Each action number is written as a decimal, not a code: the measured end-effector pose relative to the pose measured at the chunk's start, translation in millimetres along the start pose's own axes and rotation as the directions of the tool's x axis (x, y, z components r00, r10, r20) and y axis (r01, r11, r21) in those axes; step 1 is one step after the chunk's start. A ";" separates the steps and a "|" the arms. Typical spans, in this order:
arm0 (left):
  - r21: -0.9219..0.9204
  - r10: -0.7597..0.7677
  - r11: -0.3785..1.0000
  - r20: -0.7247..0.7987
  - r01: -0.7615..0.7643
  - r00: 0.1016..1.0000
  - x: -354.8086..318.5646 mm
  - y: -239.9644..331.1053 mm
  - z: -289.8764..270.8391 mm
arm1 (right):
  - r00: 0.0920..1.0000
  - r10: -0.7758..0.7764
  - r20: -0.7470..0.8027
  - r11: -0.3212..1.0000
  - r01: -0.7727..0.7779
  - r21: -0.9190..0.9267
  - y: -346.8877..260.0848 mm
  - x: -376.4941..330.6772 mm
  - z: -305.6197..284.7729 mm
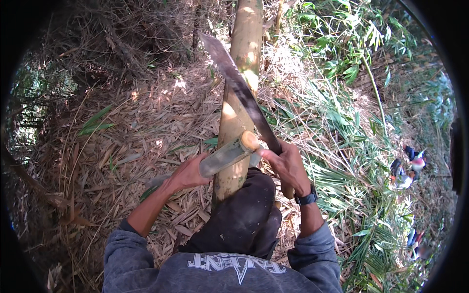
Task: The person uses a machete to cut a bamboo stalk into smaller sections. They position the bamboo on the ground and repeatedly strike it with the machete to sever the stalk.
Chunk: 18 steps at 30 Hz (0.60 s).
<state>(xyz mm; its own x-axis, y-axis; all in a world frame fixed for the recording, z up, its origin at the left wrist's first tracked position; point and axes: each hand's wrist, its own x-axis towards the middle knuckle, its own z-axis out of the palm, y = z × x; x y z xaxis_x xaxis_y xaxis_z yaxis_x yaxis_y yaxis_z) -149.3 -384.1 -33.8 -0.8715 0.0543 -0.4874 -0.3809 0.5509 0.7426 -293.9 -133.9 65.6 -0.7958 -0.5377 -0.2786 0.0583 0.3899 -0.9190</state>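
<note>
Fingers [188, 171] wrapped round short bamboo piece [227, 155], others [278, 156] round machete [242, 93], above leaf-littered ground [137, 132]

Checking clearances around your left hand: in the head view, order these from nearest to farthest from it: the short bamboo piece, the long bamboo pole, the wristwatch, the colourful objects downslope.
1. Short bamboo piece: gripped in the left hand.
2. Long bamboo pole: just behind it, centre.
3. Wristwatch: on the right wrist.
4. Colourful objects: far right, downslope.

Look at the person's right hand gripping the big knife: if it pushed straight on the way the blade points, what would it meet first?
Most likely the thick bamboo stem. The right hand holds the knife, whose blade already lies across that stem, pointing up and left. Depth is hard to judge, so contact is uncertain.
</note>
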 end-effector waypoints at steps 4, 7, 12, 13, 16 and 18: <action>0.179 -0.107 0.978 -0.023 0.109 0.994 -19.1 26.4 -14.9 | 0.989 0.021 -0.148 0.975 -0.053 -0.215 14.6 -21.4 -17.2; 0.236 -0.160 0.959 -0.019 0.160 0.987 -30.0 39.5 -25.8 | 0.975 0.077 -0.211 0.982 -0.111 -0.155 24.7 -37.1 -20.0; 0.303 -0.174 0.935 -0.061 0.185 0.983 -36.7 38.7 -30.0 | 0.967 0.009 -0.253 0.960 -0.079 -0.268 45.8 -58.7 -19.0; 0.321 -0.180 0.925 -0.099 0.203 0.979 -38.3 35.3 -28.8 | 0.968 -0.002 -0.250 0.952 -0.075 -0.296 44.5 -61.5 -16.9; 0.297 -0.213 0.925 -0.117 0.239 0.970 -41.1 37.3 -33.5 | 0.974 -0.040 -0.223 0.936 -0.042 -0.350 41.5 -64.7 -14.1; 0.269 -0.228 0.931 -0.103 0.248 0.968 -42.4 39.3 -36.6 | 0.960 -0.182 -0.213 0.917 0.088 -0.389 50.9 -63.6 -10.6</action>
<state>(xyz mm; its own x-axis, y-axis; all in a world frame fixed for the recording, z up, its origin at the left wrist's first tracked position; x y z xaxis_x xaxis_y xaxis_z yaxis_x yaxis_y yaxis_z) -138.6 -395.2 32.9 -0.7888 -0.1587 -0.5939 -0.4872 0.7505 0.4466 -246.8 -72.0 39.5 -0.9029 -0.4280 -0.0408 -0.2507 0.6011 -0.7588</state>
